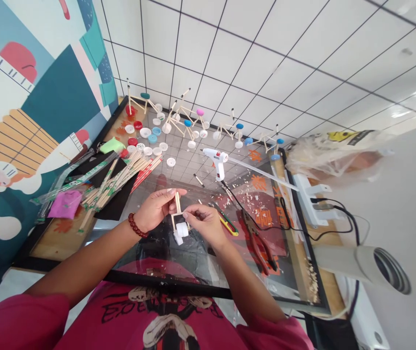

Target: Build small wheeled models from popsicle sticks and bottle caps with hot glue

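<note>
My left hand (155, 208) and my right hand (204, 222) meet above the glass-topped table (208, 265). Together they pinch a small frame of wooden sticks (177, 210) with white bottle caps (181, 230) fixed at its lower end. The left fingers close on the upper sticks. The right fingers close on the frame beside the caps. A bead bracelet (137, 226) circles my left wrist.
A white glue gun (216, 160) stands behind my hands, its cord running right to a power strip (312, 199). Wrapped chopsticks (120, 177) lie at left. Loose bottle caps (146, 138) and finished stick models (189, 121) line the back. Red pliers (261, 245) and a cutter (227, 223) lie at right.
</note>
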{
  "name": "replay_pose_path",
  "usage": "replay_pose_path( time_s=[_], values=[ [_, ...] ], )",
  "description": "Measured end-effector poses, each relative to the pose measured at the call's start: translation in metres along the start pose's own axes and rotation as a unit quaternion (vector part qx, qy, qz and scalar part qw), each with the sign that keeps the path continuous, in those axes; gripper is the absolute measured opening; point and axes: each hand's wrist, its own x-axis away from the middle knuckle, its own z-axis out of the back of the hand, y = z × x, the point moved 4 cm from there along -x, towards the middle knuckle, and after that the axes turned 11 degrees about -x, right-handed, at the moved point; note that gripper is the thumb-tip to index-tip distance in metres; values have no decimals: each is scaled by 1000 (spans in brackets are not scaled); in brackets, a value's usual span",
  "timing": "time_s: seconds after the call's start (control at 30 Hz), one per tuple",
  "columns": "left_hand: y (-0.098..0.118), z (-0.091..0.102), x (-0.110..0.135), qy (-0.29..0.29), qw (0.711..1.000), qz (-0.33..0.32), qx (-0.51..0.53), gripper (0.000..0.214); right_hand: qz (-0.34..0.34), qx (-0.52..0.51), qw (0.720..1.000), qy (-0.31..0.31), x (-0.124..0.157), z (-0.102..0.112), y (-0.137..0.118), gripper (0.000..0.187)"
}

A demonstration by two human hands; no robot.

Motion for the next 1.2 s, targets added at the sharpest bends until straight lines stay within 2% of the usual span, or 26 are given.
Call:
replay_pose_path(
  time_s=[0.23, 0.4, 0.53, 0.67, 0.77, 0.97, 1.2],
  values=[
    [-4, 3, -1, 20, 1000, 1, 20, 27, -14, -27, 1000, -2, 0, 0, 0, 19],
    [-4, 3, -1, 34, 999, 7, 16, 32, -25, -39, 999, -2, 0, -2, -2, 22],
    [-1, 2, 1, 35, 998, -11, -59, 34, -1, -42, 999, 23, -1, 2, -4, 22],
    [3, 0, 4, 53, 981, -36, -181, 27, 42, -29, 997, 59, -1, 8, -5, 21],
    [4, -5, 7, 37, 972, -60, -223, 21, 57, -17, 997, 57, -1, 8, -5, 20],
    [2, -4, 8, 52, 964, -93, -245, 24, 48, -3, 998, 45, 2, 2, -9, 21],
    [2, -2, 7, 39, 964, -106, -242, 24, 50, -19, 998, 36, 3, 0, -11, 19]
  ],
)
